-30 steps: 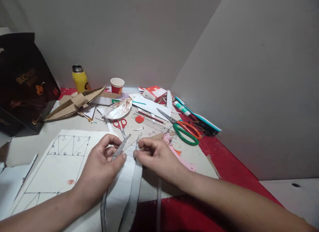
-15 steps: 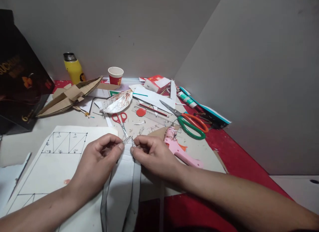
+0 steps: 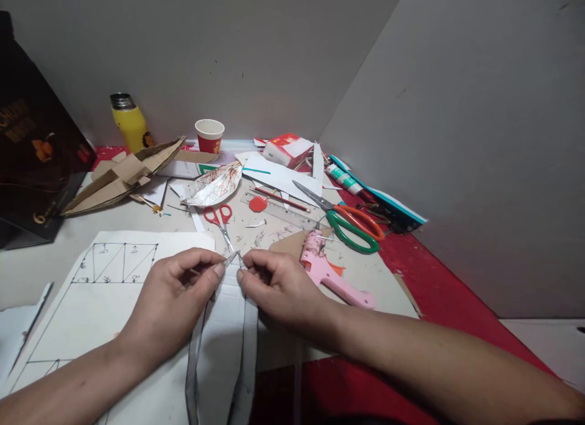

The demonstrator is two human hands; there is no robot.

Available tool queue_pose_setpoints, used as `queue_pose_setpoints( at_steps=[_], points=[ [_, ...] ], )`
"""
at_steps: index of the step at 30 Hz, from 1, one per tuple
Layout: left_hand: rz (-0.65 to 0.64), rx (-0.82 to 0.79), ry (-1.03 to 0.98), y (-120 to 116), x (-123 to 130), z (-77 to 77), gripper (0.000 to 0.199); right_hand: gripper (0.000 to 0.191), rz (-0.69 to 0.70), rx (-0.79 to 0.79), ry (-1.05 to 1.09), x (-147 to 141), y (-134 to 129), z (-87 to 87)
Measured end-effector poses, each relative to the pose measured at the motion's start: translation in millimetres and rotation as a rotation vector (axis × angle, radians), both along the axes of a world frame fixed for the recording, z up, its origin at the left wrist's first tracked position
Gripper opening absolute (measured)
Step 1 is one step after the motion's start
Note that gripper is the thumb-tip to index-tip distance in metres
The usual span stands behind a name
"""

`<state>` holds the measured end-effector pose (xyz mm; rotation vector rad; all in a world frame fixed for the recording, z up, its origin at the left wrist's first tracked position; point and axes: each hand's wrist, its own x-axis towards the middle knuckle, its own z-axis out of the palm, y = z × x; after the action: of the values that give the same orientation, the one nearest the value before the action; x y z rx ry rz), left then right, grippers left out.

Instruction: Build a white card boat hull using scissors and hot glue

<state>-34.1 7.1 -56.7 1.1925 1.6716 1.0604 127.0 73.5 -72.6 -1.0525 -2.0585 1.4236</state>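
A long white card piece (image 3: 222, 346) with raised, dark-edged side walls runs from the bottom of the view up to a narrow tip. At that tip, my left hand (image 3: 187, 291) pinches the left wall's end between thumb and fingers. My right hand (image 3: 274, 285) pinches the right wall's end. The two pinched ends lean together and meet or nearly meet at the top. Beneath the left forearm lies a paper sheet (image 3: 59, 318) with a ruled drawing of triangles.
Red scissors (image 3: 223, 221) lie just beyond the hands. A pink glue gun (image 3: 336, 276) and green-orange scissors (image 3: 351, 224) are to the right. Farther back are a cardboard boat shape (image 3: 132, 172), a yellow bottle (image 3: 130, 123), a paper cup (image 3: 209, 136) and a dark bag (image 3: 36, 151).
The view has shifted slightly. Both hands keep their pinch on the tip of the card piece, with almost no visible movement.
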Motion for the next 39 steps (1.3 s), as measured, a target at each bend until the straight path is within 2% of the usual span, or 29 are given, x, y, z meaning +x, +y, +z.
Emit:
queue_pose_setpoints(
  at_steps=[9, 21, 31, 39],
  points=[
    [-0.032, 0.005, -0.001, 0.1, 2.1, -2.0, 0.019, 0.028, 0.016, -0.041, 0.02, 0.3, 0.0, -1.4],
    [-0.014, 0.061, 0.073, -1.9, 2.3, -8.9, 0.016, 0.03, 0.078, 0.059, -0.042, 3.1, 0.6, -1.5],
    [0.038, 0.104, 0.116, -2.8, 4.3, -9.9, 0.013, 0.03, 0.071, 0.106, -0.051, 2.4, 0.0, 1.1],
    [0.027, 0.036, -0.031, 0.0, 4.8, 0.4, 0.014, 0.026, 0.077, 0.054, -0.034, 4.0, -0.6, 6.0]
  ],
)
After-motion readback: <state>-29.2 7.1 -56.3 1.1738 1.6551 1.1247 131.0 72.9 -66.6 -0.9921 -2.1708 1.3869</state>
